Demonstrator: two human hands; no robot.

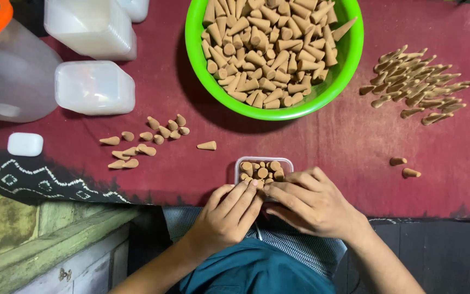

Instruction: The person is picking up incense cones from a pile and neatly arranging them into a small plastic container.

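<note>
Cloth (354, 147) dark red, green bowl (354, 60), cones; stone floor left

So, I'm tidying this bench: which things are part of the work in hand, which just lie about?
In use:
left hand
right hand
small clear box
green bowl of cones

Lying about:
loose cones
laid-out cones
white lidded containers
plastic jug
</note>
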